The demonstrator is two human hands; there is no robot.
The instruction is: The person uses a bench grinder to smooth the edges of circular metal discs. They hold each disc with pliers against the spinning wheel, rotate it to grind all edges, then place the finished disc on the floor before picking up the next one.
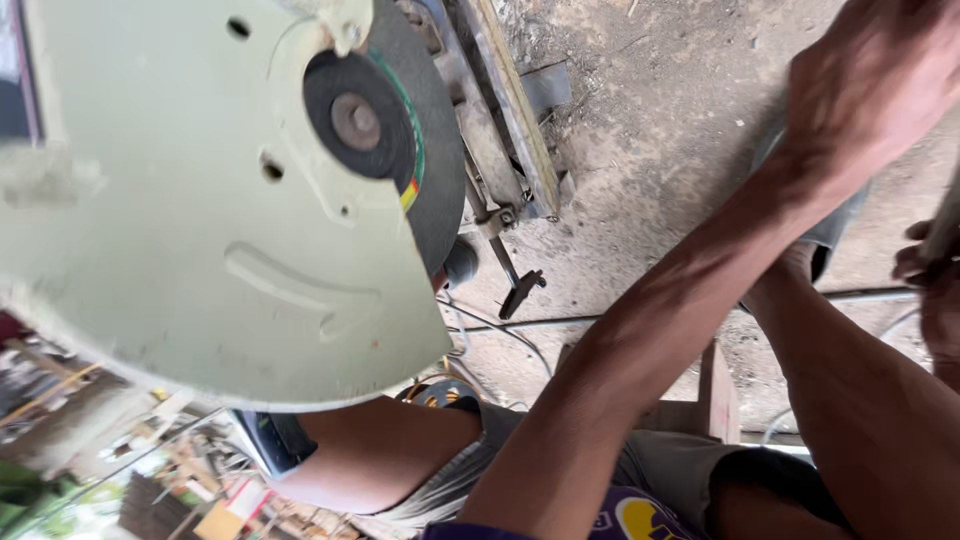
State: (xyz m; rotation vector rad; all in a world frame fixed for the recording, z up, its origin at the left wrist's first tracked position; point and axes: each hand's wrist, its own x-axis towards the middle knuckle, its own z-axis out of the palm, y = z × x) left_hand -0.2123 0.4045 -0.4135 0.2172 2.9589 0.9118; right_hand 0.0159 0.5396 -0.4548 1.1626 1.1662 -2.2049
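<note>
- Closest to the lens: pale green blade guard (190, 230) of a cut-off saw, filling the left half of our view, its curved lower edge running down to a point near centre.
- Dark abrasive disc (425, 150) shows past the guard's right edge; hub and flange (356, 122) are exposed, with a green and red band on the disc label.
- Left hand (870, 85) is at top right, back of the hand toward us. Fingers curl away out of sight, so we cannot tell whether they grip anything or how wide they sit.
- Left forearm (650, 340) runs diagonally from lower centre to that hand, crossing over a grey piece (835, 225) that is mostly hidden.
- Right hand (925, 260) is cut by the right frame edge; only a few curled fingertips show, beside a pale blurred bar. Grip state cannot be read.
- Saw base and fence rail (515, 110) lie just right of the disc, angled up-frame, with a clamp lever (520, 290) hanging below.
- Thin cables (500, 330) trail over the dusty concrete floor (660, 110).
- Open floor sits between fence rail and left forearm, widest at the top and narrowing downward.
- Wooden stool edge (715, 395) sits under the forearms; knee and shorts (400, 450) fill the bottom centre.
</note>
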